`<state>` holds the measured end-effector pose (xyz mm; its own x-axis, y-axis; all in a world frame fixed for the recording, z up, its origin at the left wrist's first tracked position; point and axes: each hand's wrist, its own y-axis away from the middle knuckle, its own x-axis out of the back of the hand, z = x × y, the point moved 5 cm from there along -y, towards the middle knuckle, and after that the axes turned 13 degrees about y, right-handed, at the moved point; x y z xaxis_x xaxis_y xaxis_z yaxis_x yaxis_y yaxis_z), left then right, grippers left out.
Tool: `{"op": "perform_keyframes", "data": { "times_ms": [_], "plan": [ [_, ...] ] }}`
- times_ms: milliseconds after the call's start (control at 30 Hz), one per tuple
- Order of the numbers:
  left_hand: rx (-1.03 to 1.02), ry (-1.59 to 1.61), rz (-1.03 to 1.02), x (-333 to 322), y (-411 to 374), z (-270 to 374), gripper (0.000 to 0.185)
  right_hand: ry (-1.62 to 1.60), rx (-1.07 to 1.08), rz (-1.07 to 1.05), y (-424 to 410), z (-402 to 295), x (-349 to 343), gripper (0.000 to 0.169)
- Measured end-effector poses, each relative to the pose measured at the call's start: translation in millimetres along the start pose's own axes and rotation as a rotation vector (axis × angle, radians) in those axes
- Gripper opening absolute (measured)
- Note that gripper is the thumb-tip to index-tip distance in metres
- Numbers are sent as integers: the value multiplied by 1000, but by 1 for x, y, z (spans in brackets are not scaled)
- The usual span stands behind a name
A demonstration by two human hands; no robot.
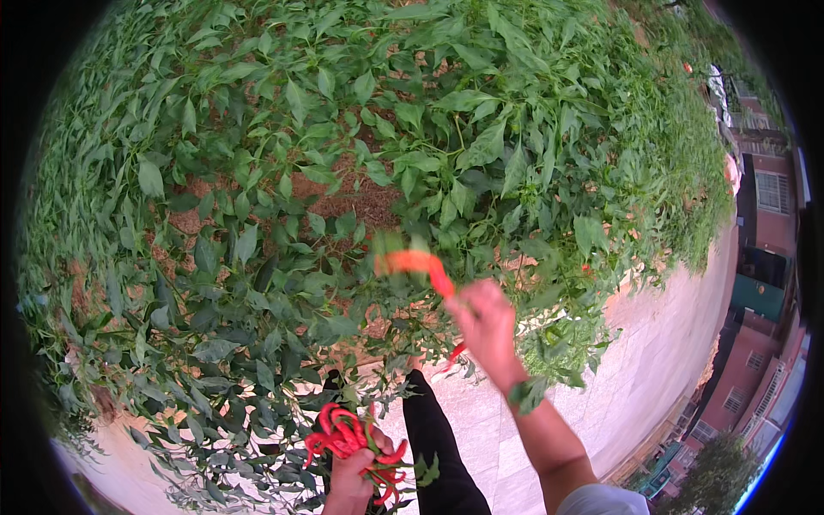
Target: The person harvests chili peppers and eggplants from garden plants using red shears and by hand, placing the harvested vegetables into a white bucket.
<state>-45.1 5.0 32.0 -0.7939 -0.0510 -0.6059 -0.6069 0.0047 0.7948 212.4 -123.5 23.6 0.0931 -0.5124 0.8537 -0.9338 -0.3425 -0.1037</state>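
Observation:
My left hand (355, 468), low in the view, grips a bunch of red chili peppers (344, 434), with some green stems and leaves sticking out among them. To the upper right, my right hand (483, 315) is closed around a red chili pepper (412, 262), blurred by motion. Its curved orange-red body points left from my fingers, in front of the chili plants (450, 167). Another red pepper (456, 355) shows just below my right hand; whether I hold it too, I cannot tell. A green leaf (529, 394) overlaps my right forearm.
Dense leafy plants fill the view ahead and to the left, with reddish-brown soil (347, 193) between them. My legs in black trousers (441, 444) stand on pale pavement (663, 328) at the plants' edge. Buildings (766, 251) and a tree (714, 476) lie far right.

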Motion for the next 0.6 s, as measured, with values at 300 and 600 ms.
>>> {"op": "perform_keyframes", "data": {
  "times_ms": [300, 600],
  "plan": [
    [-2, -223, -45, -10, -16, 10, 62, -385, -71, -1033, 115, -88, 24, 32],
    [209, -523, -63, -47, -26, -33, 53, -291, -167, -1076, 136, -64, 63, 27]
  ]
}}
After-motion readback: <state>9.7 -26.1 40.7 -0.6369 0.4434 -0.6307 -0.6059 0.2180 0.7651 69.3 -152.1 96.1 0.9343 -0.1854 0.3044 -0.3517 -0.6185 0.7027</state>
